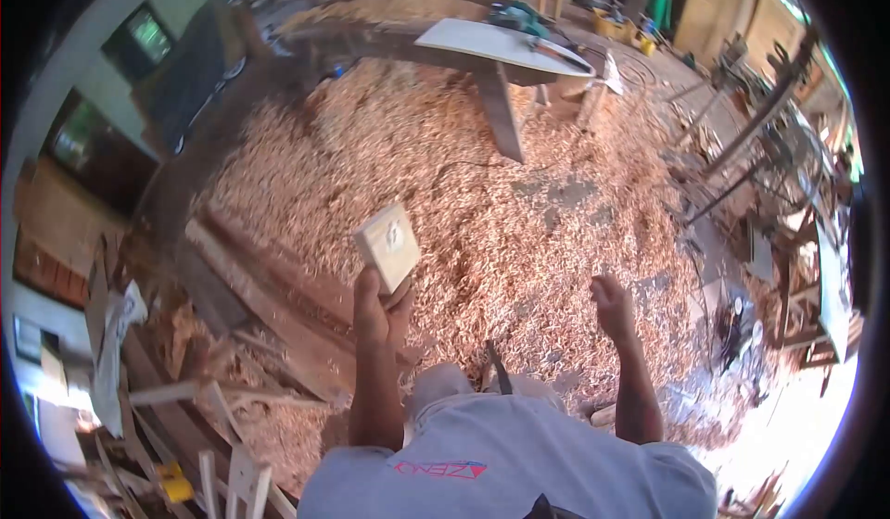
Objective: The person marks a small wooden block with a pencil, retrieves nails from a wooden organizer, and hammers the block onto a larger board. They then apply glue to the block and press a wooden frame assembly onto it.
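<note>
My left hand (378,310) grips a pale, square wooden block (394,246) by its lower edge and holds it up in front of me. A darker mark shows on the block's face, too blurred to make out. Off to the right, my right hand (612,304) is raised above the shavings with its fingers curled in. Whatever it may hold is hidden or too small to name. A dark, narrow strip (500,368) shows just in front of my body, between the two hands.
Wood shavings (464,269) cover much of the floor. Ahead stands a white-topped workbench (482,42) with a green power tool (519,18) on it. Long timber beams (269,297) lie on the left, with wooden frame pieces (243,482) nearer me. Machinery (797,167) lines the right.
</note>
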`<state>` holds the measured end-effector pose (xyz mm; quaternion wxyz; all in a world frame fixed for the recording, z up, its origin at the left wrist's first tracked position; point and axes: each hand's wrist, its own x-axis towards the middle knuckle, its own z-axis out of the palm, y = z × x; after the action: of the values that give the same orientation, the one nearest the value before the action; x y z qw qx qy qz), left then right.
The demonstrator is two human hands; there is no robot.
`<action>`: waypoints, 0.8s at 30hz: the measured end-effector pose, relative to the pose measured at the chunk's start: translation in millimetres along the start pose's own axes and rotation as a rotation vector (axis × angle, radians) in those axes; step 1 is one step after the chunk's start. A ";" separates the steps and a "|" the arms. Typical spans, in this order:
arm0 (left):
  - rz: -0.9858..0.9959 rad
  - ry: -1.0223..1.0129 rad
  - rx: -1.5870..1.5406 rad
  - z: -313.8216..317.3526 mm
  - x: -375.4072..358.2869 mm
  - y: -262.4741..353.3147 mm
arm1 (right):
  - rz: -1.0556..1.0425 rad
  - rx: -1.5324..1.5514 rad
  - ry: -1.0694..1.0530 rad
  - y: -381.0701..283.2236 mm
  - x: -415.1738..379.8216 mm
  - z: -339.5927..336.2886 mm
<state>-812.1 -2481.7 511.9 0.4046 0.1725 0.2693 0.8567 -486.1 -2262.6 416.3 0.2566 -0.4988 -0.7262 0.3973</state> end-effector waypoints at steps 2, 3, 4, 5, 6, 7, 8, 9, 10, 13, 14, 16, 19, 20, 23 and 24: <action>-0.042 -0.044 0.330 30.0 59.5 -11.7 | 0.108 0.065 0.136 -9.3 19.9 -20.5; 0.043 -0.004 0.568 47.2 83.4 -18.5 | 0.124 0.102 0.155 2.1 28.6 -14.2; 0.137 0.034 0.801 66.3 109.7 -30.9 | 0.138 0.134 0.173 2.6 41.5 -11.1; 0.244 0.007 0.854 69.7 139.7 -44.7 | 0.172 0.113 0.108 0.8 54.3 -7.3; 0.233 -0.009 0.861 72.3 165.8 -56.2 | 0.205 0.090 0.042 -2.0 67.9 -1.1; 0.241 0.019 1.003 74.4 193.2 -67.1 | 0.137 0.088 -0.012 4.8 85.6 7.0; 0.255 0.050 1.142 76.6 221.5 -78.4 | 0.131 0.101 -0.069 9.7 105.5 16.5; 0.253 0.040 1.143 78.9 250.4 -90.9 | 0.088 0.066 -0.108 14.4 127.7 18.9; 0.223 0.039 1.174 82.9 276.6 -102.2 | 0.044 0.032 -0.149 17.9 148.8 22.3; 0.220 0.012 1.315 82.3 362.2 -132.9 | -0.048 -0.188 -0.253 51.7 223.9 29.9; 0.241 0.021 1.280 87.3 401.4 -145.5 | 0.008 -0.218 -0.283 45.1 247.6 27.6; 0.284 0.067 1.509 85.1 446.3 -170.0 | 0.111 -0.237 -0.353 27.1 287.8 19.3; 0.161 0.071 1.497 93.0 524.4 -201.2 | 0.076 -0.182 -0.314 -10.7 352.4 14.4; 0.104 0.074 1.507 95.2 546.3 -211.2 | 0.058 -0.163 -0.286 -15.5 371.7 14.5; 0.094 0.090 1.552 85.8 616.7 -245.8 | 0.047 -0.072 -0.155 -25.5 447.2 30.0; 0.131 0.107 1.605 81.1 636.5 -258.5 | 0.015 -0.062 -0.072 -32.7 476.7 37.4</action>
<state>-1005.4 -1818.9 470.4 0.0931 0.3847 0.8108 0.4313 -708.5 -1838.2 411.6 0.2118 -0.4971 -0.7433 0.3943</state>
